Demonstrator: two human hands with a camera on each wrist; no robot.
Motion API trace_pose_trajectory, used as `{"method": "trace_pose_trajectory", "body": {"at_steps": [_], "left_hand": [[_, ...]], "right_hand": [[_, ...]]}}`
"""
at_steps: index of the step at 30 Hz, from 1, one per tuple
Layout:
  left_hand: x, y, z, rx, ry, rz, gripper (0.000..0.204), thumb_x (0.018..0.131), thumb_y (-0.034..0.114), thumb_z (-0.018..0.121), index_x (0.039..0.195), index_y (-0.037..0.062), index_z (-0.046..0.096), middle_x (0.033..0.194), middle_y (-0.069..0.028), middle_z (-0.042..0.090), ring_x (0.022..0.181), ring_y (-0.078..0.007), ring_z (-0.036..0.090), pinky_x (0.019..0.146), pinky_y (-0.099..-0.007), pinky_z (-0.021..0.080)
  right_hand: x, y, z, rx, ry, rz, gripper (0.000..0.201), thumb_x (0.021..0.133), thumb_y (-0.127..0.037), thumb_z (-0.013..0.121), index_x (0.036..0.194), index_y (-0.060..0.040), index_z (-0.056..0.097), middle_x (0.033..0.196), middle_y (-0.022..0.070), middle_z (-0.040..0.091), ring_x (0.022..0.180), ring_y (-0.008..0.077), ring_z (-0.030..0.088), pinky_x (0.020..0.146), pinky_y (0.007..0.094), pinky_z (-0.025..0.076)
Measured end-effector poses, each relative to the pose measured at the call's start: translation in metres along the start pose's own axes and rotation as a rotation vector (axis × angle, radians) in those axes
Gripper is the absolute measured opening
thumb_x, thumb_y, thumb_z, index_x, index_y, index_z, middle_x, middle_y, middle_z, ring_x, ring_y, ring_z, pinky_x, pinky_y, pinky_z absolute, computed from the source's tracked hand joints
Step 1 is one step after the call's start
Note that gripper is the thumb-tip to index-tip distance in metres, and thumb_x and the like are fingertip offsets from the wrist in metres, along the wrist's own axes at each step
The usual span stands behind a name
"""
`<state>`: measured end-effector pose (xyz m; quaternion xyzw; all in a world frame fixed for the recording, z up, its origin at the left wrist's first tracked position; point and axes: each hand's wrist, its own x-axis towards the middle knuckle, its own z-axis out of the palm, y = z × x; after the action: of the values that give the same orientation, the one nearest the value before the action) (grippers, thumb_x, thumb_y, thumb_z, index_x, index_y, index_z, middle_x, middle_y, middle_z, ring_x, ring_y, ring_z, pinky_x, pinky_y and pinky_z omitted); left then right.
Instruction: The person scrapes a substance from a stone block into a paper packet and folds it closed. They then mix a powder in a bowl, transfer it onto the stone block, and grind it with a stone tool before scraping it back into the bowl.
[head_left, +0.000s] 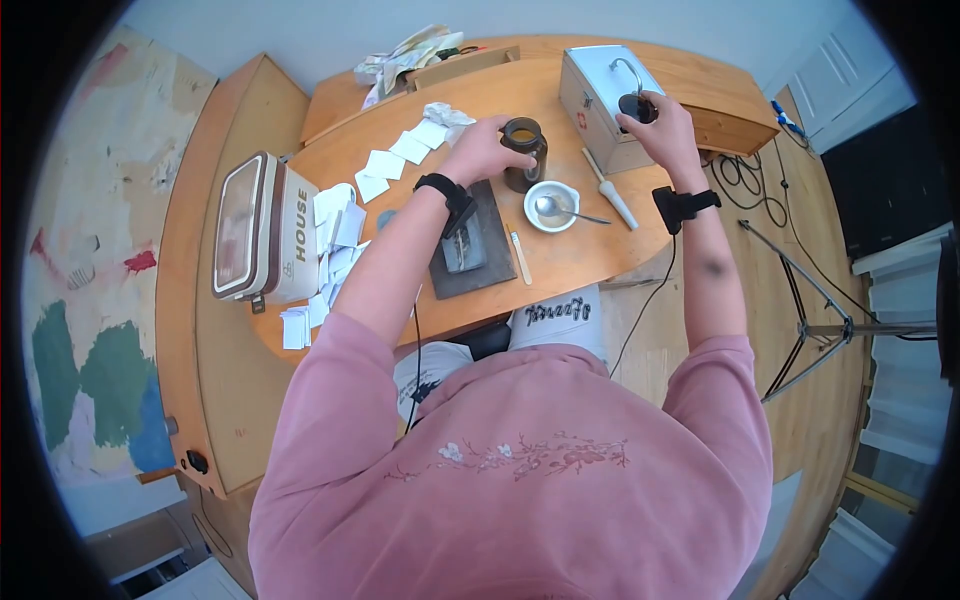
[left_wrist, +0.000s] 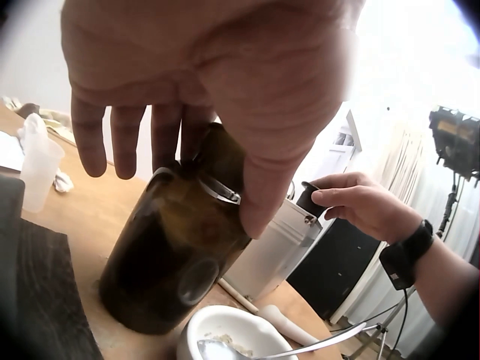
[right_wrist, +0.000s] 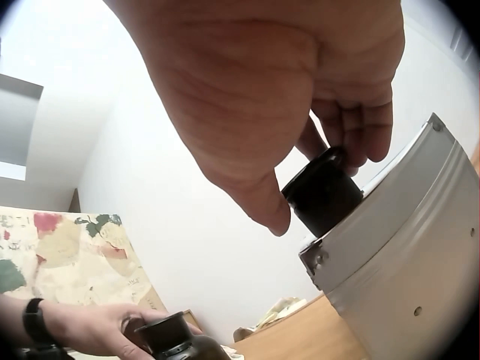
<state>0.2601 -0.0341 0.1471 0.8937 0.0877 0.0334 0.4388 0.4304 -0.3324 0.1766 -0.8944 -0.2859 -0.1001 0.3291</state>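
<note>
My left hand holds a brown glass jar near its neck, thumb on one side and fingers around the other. The jar stands upright on the table, its mouth uncovered. My right hand pinches a black stopper between thumb and fingers, right at the top of a silver metal case. In front of the jar sits a white mortar, with a metal spoon resting in pale contents. A white pestle lies to the mortar's right.
A dark board bears a clear plastic bag; a small wooden stick lies beside it. White paper squares spread leftward, near a cream "HOUSE" box. At the right, a tripod stands on the floor among cables.
</note>
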Motion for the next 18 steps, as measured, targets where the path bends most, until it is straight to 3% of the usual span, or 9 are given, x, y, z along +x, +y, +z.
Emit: {"method": "trace_pose_trajectory", "body": {"at_steps": [1, 3, 6, 8, 10, 11, 13, 16, 18], "left_hand": [[-0.001, 0.002, -0.001, -0.001, 0.001, 0.0, 0.065, 0.075, 0.025, 0.101, 0.132, 0.0033, 0.079, 0.125, -0.0151, 0.084, 0.116, -0.028, 0.079, 0.104, -0.0404, 0.06], [-0.003, 0.003, -0.003, 0.024, 0.003, 0.011, 0.065, 0.075, 0.025, 0.101, 0.132, 0.0031, 0.079, 0.124, -0.0149, 0.084, 0.113, -0.0277, 0.079, 0.103, -0.0399, 0.061], [-0.007, 0.005, -0.005, 0.006, 0.0, -0.008, 0.064, 0.075, 0.024, 0.101, 0.132, 0.0029, 0.079, 0.122, -0.0145, 0.085, 0.111, -0.0277, 0.08, 0.102, -0.0392, 0.061], [-0.009, 0.004, -0.008, 0.01, 0.003, 0.0, 0.064, 0.075, 0.023, 0.101, 0.132, 0.0029, 0.079, 0.122, -0.0143, 0.085, 0.11, -0.0278, 0.08, 0.102, -0.0389, 0.061], [-0.009, 0.0, -0.008, 0.009, 0.001, 0.002, 0.063, 0.075, 0.022, 0.101, 0.132, 0.003, 0.079, 0.121, -0.014, 0.085, 0.11, -0.0279, 0.08, 0.102, -0.0386, 0.06], [-0.009, -0.003, -0.007, -0.002, 0.012, 0.028, 0.063, 0.075, 0.022, 0.101, 0.132, 0.003, 0.08, 0.121, -0.0139, 0.085, 0.11, -0.0278, 0.08, 0.102, -0.0384, 0.06], [-0.015, 0.003, -0.008, 0.011, 0.032, 0.031, 0.065, 0.075, 0.022, 0.1, 0.133, 0.0029, 0.079, 0.121, -0.0138, 0.085, 0.112, -0.0276, 0.079, 0.103, -0.0381, 0.06], [-0.013, 0.0, -0.012, -0.054, -0.075, -0.033, 0.07, 0.08, 0.028, 0.099, 0.142, 0.0066, 0.077, 0.133, -0.0152, 0.082, 0.128, -0.0323, 0.072, 0.114, -0.0423, 0.054], [-0.017, 0.004, -0.011, -0.035, -0.046, -0.036, 0.07, 0.079, 0.028, 0.099, 0.142, 0.0064, 0.077, 0.134, -0.0152, 0.081, 0.128, -0.0318, 0.072, 0.113, -0.0419, 0.054]], "right_hand": [[-0.004, 0.003, 0.003, -0.001, -0.001, -0.001, 0.072, 0.087, -0.044, 0.094, 0.138, 0.0042, 0.077, 0.122, 0.0242, 0.079, 0.112, 0.0382, 0.078, 0.102, 0.0445, 0.061], [-0.02, 0.004, 0.008, -0.174, 0.397, -0.295, 0.069, 0.09, -0.044, 0.093, 0.134, 0.0057, 0.075, 0.113, 0.0247, 0.08, 0.101, 0.0389, 0.077, 0.094, 0.0492, 0.063], [-0.062, -0.006, -0.004, -0.054, 0.508, -0.226, 0.061, 0.095, -0.046, 0.091, 0.125, 0.0036, 0.075, 0.099, 0.0195, 0.079, 0.092, 0.0317, 0.076, 0.083, 0.0453, 0.06], [-0.105, -0.003, -0.002, 0.256, 0.272, 0.189, 0.052, 0.097, -0.044, 0.09, 0.118, 0.0016, 0.074, 0.086, 0.0119, 0.074, 0.082, 0.0227, 0.072, 0.074, 0.0384, 0.056], [-0.144, -0.009, 0.002, 0.247, 0.028, 0.338, 0.054, 0.097, -0.039, 0.092, 0.128, 0.0004, 0.073, 0.083, 0.0059, 0.07, 0.076, 0.0167, 0.069, 0.07, 0.0336, 0.054], [-0.161, -0.01, 0.009, 0.243, 0.014, 0.336, 0.054, 0.097, -0.039, 0.092, 0.128, 0.0004, 0.073, 0.083, 0.0059, 0.07, 0.076, 0.0167, 0.069, 0.07, 0.0336, 0.054], [-0.188, -0.012, 0.029, 0.457, -0.229, 0.399, 0.055, 0.097, -0.03, 0.093, 0.136, 0.0017, 0.07, 0.084, 0.0024, 0.071, 0.072, 0.0133, 0.067, 0.066, 0.0298, 0.053], [-0.196, -0.024, 0.05, 0.785, -0.253, 0.517, 0.055, 0.099, -0.023, 0.091, 0.141, 0.0037, 0.068, 0.087, 0.0003, 0.073, 0.074, 0.0082, 0.066, 0.065, 0.0245, 0.052], [-0.19, -0.03, 0.066, 0.876, -0.225, 0.512, 0.046, 0.101, -0.02, 0.089, 0.135, 0.0057, 0.07, 0.088, -0.0002, 0.073, 0.074, 0.0051, 0.065, 0.064, 0.0216, 0.052]]}}
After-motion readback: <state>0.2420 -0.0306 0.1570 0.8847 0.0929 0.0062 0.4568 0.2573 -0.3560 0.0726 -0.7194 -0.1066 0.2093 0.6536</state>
